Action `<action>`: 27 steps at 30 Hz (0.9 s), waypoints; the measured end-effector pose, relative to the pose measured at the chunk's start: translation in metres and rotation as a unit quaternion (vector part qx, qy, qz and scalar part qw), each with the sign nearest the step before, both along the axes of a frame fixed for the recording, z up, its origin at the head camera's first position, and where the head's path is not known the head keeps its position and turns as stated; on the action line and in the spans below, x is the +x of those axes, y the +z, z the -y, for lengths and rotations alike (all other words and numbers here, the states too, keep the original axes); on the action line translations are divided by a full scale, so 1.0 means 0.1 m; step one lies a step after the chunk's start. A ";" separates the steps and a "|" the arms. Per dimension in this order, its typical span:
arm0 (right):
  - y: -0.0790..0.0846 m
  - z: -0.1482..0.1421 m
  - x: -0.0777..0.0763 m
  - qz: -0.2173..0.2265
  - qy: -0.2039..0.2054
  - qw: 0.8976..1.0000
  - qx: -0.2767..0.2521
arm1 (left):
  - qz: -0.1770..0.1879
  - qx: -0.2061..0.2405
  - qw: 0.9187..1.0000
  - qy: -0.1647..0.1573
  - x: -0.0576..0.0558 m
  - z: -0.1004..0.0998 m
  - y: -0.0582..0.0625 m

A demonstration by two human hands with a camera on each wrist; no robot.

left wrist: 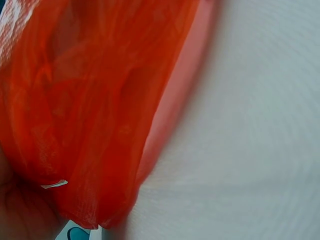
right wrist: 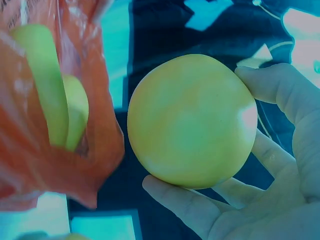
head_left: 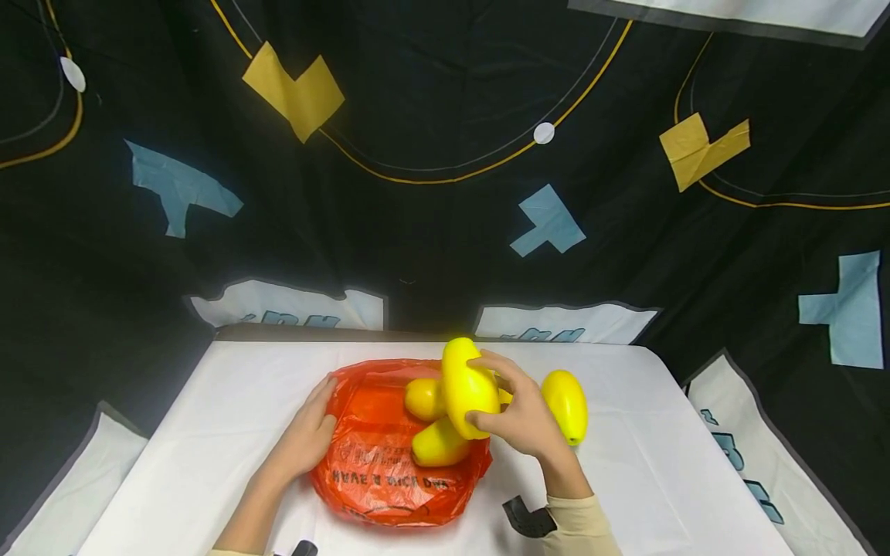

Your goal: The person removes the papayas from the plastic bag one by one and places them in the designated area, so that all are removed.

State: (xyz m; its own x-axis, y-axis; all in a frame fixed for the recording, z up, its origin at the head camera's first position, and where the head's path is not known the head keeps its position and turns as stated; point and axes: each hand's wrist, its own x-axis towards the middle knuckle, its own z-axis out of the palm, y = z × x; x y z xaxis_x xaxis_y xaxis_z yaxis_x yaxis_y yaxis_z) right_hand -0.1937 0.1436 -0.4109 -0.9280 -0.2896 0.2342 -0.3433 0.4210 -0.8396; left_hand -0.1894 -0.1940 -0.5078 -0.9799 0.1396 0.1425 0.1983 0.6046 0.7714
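Note:
A red plastic bag (head_left: 389, 494) with printed lettering lies on the white table, its mouth spread open. My left hand (head_left: 306, 436) holds the bag's left edge, fingertips at the rim; in the left wrist view, the red plastic (left wrist: 100, 100) hides most of that hand. Over the bag's right side, my right hand (head_left: 521, 409) grips a large, smooth, oval yellow fruit (head_left: 469, 390) between thumb and fingers. The same fruit looks round in the right wrist view. Several yellow fruits (head_left: 439, 444) are in the bag, partly hidden behind the held one.
Another oval yellow fruit (head_left: 565, 405) lies on the white table (head_left: 647, 463) to the right of my right hand. A black curved piece (head_left: 530, 519) shows by the right wrist. Behind the table hangs a black cloth (head_left: 431, 239) with blue and gold patches.

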 end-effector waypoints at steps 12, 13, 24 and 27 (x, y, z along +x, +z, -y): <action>0.05 -0.40 0.05 0.010 -0.054 0.998 -0.013 | -0.003 0.000 1.000 -0.001 0.00 0.00 -0.02; 0.05 -0.43 0.06 0.008 -0.059 0.998 -0.010 | -0.003 0.000 1.000 -0.001 0.00 0.00 -0.02; 0.02 -0.78 0.12 0.003 -0.092 0.996 -0.010 | -0.016 -0.001 1.000 -0.001 -0.02 0.02 -0.07; 0.02 -0.87 0.13 -0.003 -0.100 0.995 -0.008 | -0.014 0.001 1.000 0.000 -0.03 0.01 -0.08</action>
State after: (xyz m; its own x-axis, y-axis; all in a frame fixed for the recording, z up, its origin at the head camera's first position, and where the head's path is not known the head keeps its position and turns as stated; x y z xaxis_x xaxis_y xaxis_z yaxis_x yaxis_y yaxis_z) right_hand -0.1805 0.2303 -0.4089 -0.9653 -0.0960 0.2429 -0.2592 0.4678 -0.8450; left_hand -0.1920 -0.1952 -0.5154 -0.9755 0.1391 0.1707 0.2201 0.6030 0.7668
